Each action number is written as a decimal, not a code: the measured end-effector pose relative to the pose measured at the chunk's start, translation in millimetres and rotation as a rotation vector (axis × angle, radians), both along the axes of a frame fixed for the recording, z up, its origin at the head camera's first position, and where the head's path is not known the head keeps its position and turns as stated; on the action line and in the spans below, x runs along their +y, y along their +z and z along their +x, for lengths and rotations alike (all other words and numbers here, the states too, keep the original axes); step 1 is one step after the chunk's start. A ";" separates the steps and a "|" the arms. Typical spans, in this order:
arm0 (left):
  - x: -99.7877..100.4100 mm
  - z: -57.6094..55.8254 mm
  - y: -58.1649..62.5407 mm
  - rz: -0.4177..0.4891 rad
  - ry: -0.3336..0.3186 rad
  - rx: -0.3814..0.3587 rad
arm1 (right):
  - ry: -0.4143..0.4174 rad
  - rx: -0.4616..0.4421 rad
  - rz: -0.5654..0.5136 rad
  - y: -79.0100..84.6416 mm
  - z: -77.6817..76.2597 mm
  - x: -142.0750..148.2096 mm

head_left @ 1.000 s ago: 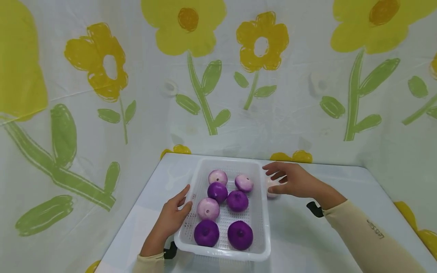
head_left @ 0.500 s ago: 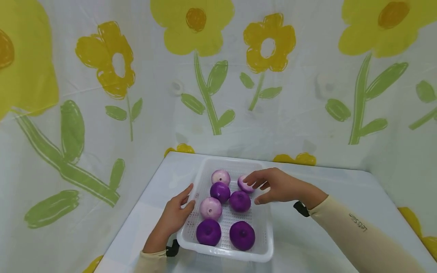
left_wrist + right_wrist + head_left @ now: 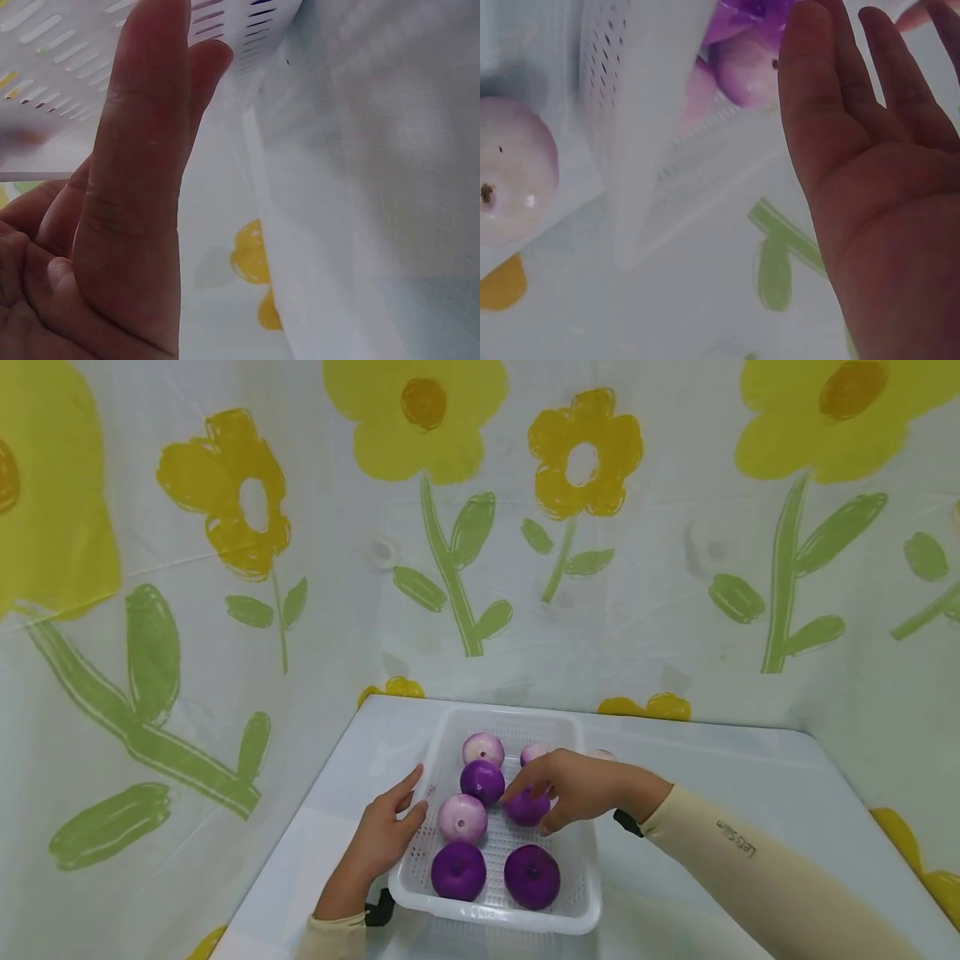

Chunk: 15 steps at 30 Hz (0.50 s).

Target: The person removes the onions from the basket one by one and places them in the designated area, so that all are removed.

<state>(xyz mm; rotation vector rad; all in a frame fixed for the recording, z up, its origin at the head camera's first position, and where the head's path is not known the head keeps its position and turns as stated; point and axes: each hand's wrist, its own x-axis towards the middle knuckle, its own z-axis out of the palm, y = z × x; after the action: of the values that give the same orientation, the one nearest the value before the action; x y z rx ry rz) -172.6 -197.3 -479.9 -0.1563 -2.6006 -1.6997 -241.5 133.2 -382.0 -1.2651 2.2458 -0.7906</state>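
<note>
A white perforated plastic basket [image 3: 491,915] stands on the table, holding several purple and pale pinkish onions. My left hand [image 3: 384,837] lies along its left wall, fingers extended; in the left wrist view its thumb [image 3: 142,150] shows beside the slotted wall [image 3: 67,52]. My right hand [image 3: 581,785] reaches over the right rim, fingers loosely bent around a dark purple onion [image 3: 527,810] that it partly covers. In the right wrist view, that hand's fingers [image 3: 810,82] look relaxed and spread. A paler onion [image 3: 532,752] behind it is partly hidden.
Another pale onion [image 3: 517,172] lies on the table outside the basket's right wall, mostly hidden by my right hand in the head view. Two large purple onions [image 3: 532,877] sit at the basket's near end. A flower-printed curtain [image 3: 660,568] hangs behind the white table [image 3: 735,768].
My right hand has moved left and nearer, from beside the pale onion outside the basket to over the dark purple onion inside. My left hand stays at the basket's left wall.
</note>
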 end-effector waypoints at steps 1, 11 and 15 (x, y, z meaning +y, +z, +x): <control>-0.1 0.0 -0.7 0.006 -0.001 -0.002 | 0.002 0.002 0.011 -2.3 0.6 -1.6; 0.4 1.1 -2.1 0.010 0.010 0.004 | 0.030 0.013 0.133 -13.5 8.3 -15.9; 1.2 -0.2 -1.8 0.025 0.006 0.007 | 0.034 0.039 0.183 -13.1 11.4 -20.9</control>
<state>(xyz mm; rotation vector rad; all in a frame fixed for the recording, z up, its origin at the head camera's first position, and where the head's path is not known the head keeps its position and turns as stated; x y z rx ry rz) -172.7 -196.1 -481.7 -0.1537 -2.5713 -1.7254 -230.1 112.3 -395.1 -1.2383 2.2626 -0.5379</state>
